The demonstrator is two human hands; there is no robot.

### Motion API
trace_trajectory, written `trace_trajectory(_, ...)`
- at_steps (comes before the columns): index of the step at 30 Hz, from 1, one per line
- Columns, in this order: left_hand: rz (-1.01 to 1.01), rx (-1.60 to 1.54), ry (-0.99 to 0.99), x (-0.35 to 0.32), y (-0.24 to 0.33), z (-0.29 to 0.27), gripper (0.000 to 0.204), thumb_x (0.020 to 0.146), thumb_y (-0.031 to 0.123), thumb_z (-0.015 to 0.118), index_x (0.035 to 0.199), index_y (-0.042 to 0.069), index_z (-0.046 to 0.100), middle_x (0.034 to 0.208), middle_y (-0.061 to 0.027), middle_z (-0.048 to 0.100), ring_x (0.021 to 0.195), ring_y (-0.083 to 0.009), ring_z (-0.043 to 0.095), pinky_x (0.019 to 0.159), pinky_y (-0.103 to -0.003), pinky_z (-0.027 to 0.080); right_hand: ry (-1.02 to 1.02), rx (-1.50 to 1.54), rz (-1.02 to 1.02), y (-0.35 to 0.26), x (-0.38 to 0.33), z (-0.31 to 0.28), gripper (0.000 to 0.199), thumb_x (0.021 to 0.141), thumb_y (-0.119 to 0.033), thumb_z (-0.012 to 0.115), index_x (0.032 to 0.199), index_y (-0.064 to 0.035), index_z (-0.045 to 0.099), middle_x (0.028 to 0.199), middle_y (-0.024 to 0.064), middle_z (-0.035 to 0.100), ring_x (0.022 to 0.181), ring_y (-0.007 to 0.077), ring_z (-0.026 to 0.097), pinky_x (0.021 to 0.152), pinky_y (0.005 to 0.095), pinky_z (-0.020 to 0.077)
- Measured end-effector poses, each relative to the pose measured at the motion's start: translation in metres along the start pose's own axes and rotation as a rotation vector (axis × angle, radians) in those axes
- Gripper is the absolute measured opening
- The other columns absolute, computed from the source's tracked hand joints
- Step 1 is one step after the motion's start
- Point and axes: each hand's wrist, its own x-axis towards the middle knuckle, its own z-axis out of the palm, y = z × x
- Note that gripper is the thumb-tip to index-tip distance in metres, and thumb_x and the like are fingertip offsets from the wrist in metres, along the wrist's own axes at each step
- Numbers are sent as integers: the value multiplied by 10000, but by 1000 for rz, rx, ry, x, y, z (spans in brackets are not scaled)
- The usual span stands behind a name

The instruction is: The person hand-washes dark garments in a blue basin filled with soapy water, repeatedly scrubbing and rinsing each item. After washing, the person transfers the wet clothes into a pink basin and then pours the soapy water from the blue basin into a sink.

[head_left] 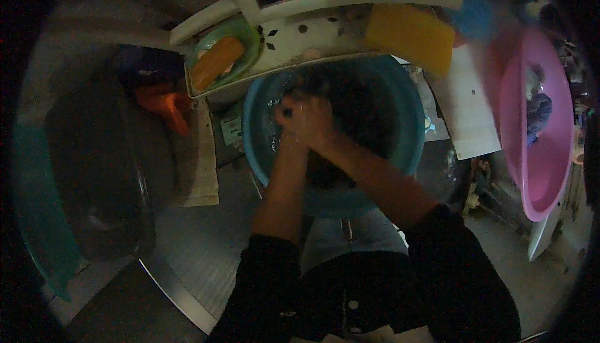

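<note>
A round blue basin (pixel 249 127) stands in front of me with dark cloth (pixel 365 108) in it, apparently in water. My left hand (pixel 290 110) and my right hand (pixel 317 121) are pressed together over the basin's left half. Both hands are closed, with dark cloth bunched at their far side. The fingers are slightly blurred and partly hide each other. Small bright glints, like suds or wet spots, show along the basin's inner left wall.
Beyond the basin runs a pale ledge (pixel 294 41) with a green dish (pixel 250 46) holding an orange-brown bar (pixel 217 63). A yellow block (pixel 409 38) sits at its right end. A pink basin (pixel 553 168) with cloth stands right; a dark tub (pixel 103 174) and orange cloth (pixel 165 105) are left.
</note>
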Motion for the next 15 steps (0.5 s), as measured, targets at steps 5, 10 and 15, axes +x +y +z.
trace_trajectory(5,27,123,66,3,7,4,485,818,403,495,1114,19,496,1189,-127,458,1069,-244,448,928,-373,352,156,-164,210,55,50,-37,310,729,-334,614,870,-57,612,1025,150,558,833,308,570,682,392,467)
trace_trajectory(10,646,1662,200,27,19,-44,484,797,338,541,1151,16,474,1226,-200,401,1116,-327,400,951,-411,321,458,13,-229,117,18,-17,307,798,-305,561,930,-30,603,988,159,580,952,326,527,848,378,408)
trace_trajectory(15,945,2249,57,42,8,-76,638,712,335,630,1243,64,404,1272,-247,322,1176,-396,317,972,-442,279,238,322,-178,145,10,14,249,785,-244,574,923,-39,601,1025,142,559,994,307,499,907,371,371)
